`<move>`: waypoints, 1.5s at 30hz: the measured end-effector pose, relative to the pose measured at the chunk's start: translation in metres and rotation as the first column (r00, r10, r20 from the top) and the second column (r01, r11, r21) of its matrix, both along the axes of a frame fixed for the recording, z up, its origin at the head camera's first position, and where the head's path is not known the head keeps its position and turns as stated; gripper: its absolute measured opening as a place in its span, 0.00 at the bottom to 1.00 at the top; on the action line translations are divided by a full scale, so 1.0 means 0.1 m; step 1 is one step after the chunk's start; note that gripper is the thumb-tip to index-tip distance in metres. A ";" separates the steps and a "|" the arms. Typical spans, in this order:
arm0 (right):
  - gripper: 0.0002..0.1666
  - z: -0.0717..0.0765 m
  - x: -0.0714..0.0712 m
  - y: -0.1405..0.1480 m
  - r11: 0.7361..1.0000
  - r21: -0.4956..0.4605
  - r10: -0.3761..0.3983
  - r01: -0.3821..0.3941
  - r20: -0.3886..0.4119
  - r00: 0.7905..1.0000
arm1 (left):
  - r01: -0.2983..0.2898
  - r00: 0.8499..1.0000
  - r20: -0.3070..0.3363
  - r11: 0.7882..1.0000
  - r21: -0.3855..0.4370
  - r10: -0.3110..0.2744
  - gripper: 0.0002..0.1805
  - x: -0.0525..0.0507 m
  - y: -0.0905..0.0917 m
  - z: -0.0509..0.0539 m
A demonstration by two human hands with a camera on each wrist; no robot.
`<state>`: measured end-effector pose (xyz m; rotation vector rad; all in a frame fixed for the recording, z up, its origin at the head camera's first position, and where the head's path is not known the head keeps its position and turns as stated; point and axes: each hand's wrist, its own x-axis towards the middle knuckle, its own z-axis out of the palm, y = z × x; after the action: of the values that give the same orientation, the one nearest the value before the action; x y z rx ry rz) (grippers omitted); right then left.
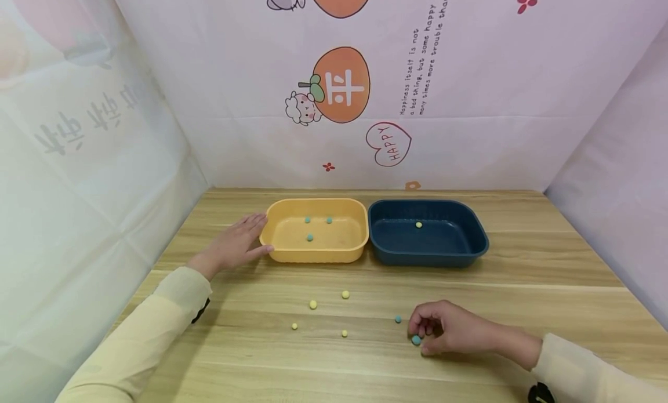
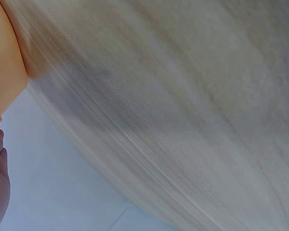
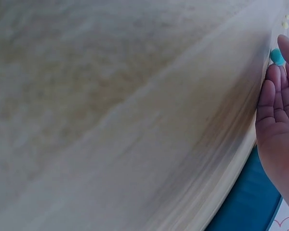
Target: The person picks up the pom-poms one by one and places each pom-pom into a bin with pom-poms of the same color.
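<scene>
My left hand point(image 1: 237, 240) rests against the left end of the yellow tray point(image 1: 318, 256), its fingers spread along the rim. Three small blue balls point(image 1: 310, 238) lie in that tray. Over the table at the right, my right hand point(image 1: 454, 329) is around a blue ball point(image 1: 416, 340), thumb and fingers apart on either side of it. In the right wrist view this ball point(image 3: 277, 57) shows near the thumb and fingertips. Another blue ball point(image 1: 398, 319) lies just left of the right hand.
A dark blue tray point(image 1: 428, 259) stands beside the yellow one, with one yellow ball point(image 1: 419, 224) in it. Several yellow balls point(image 1: 313, 304) are scattered on the wooden table point(image 1: 250, 356) in front of the trays. Printed cloth point(image 1: 459, 153) hangs behind and at both sides.
</scene>
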<state>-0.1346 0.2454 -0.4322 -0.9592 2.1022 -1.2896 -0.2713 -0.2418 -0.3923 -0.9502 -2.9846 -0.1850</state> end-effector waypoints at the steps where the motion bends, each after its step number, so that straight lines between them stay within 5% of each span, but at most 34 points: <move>1: 0.12 0.00 0.00 0.00 1.000 0.000 0.001 -0.001 -0.001 1.000 | 0.000 1.000 0.002 1.000 0.001 0.000 0.47 0.00 0.00 0.00; 45: 0.09 0.00 0.06 -0.12 1.000 -0.013 0.010 -0.012 -0.179 0.984 | 0.004 1.000 -0.002 1.000 -0.002 -0.004 0.47 0.00 0.00 0.01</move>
<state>-0.1289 0.2331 -0.4324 -1.1283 2.2206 -1.2552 -0.2711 -0.2415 -0.3918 -0.9564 -2.9819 -0.1807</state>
